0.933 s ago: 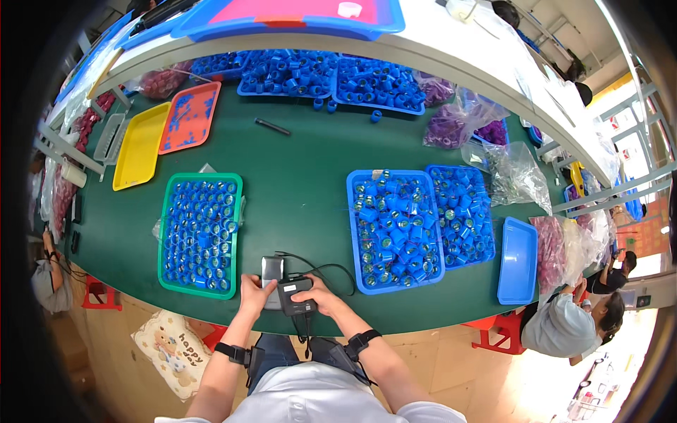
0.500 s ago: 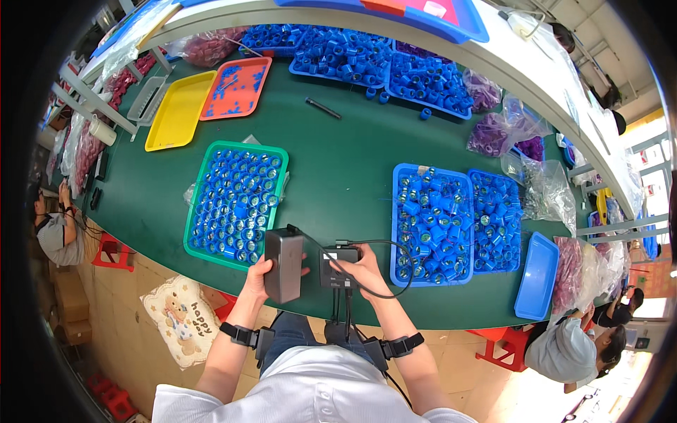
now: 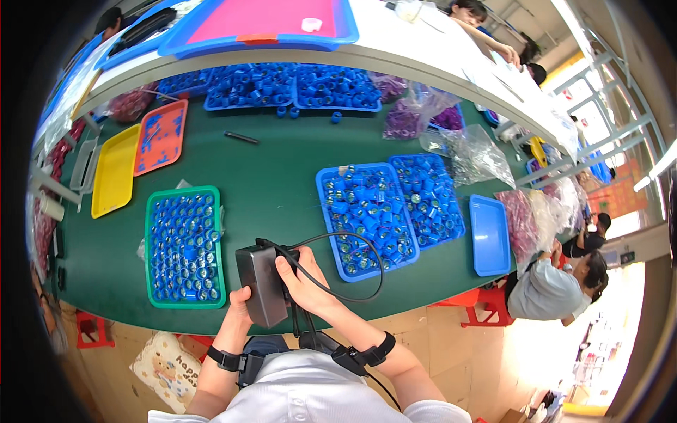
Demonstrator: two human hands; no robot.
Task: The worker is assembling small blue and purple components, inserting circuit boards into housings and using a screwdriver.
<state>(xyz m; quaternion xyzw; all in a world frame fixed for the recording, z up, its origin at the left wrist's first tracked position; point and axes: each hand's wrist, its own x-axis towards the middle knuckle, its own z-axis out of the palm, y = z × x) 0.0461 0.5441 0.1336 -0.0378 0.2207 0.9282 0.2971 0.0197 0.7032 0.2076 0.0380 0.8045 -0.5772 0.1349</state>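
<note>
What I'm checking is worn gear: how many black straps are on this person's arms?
2: one strap on the left forearm, another strap on the right forearm. Any under the sleeves would be hidden.

The dark box point(image 3: 263, 287) tilts — black cable point(image 3: 381, 268) looping rightward.

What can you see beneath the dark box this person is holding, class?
Green tabletop shows around the dark box. The box hides whatever lies directly beneath it, and most fingers of the left hand are covered too.
</note>
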